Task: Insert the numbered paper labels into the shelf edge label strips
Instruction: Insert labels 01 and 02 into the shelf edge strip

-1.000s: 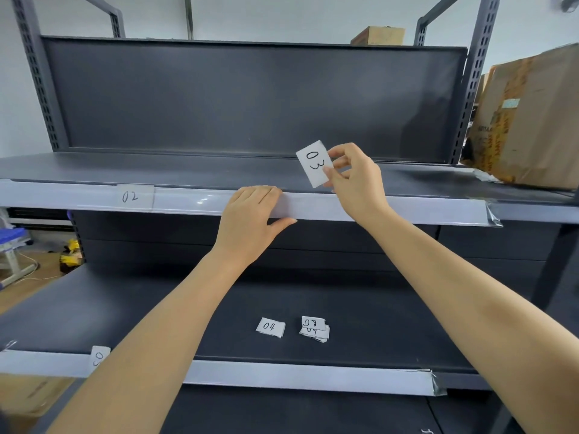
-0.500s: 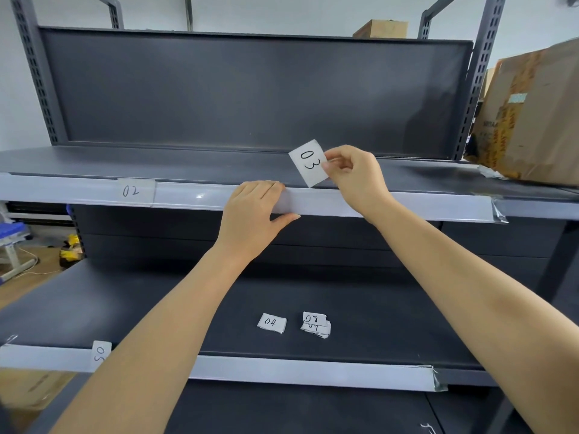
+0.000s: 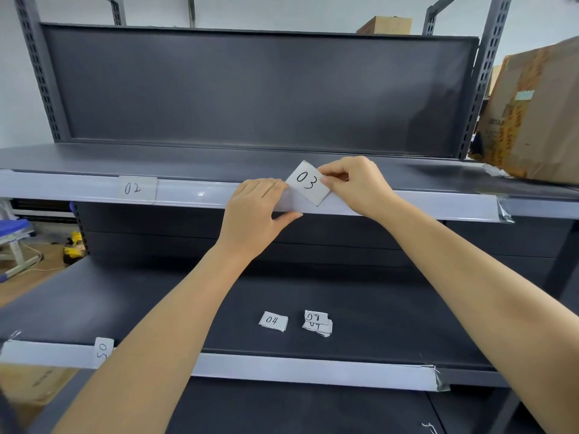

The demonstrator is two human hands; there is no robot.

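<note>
My right hand (image 3: 357, 184) pinches a white paper label marked 03 (image 3: 307, 182), tilted, with its lower corner against the upper shelf's clear label strip (image 3: 407, 204). My left hand (image 3: 253, 214) grips that strip just left of the label, fingers over its top edge and thumb under it. A label marked 02 (image 3: 134, 188) sits inside the same strip further left. On the lower shelf lie a loose label marked 04 (image 3: 273, 321) and a small stack of labels (image 3: 317, 322). The lower shelf's strip (image 3: 297, 369) carries a label (image 3: 103, 350) at its left end.
A dark grey metal shelf unit with a back panel (image 3: 250, 89) fills the view. A taped cardboard box (image 3: 532, 117) stands on the upper shelf at the right. Another small box (image 3: 387, 25) sits on top. At the left, floor with a yellow object (image 3: 72, 247).
My right hand has brought the 03 label down and left from above the shelf onto the strip, next to my left hand. My left hand has stayed on the strip.
</note>
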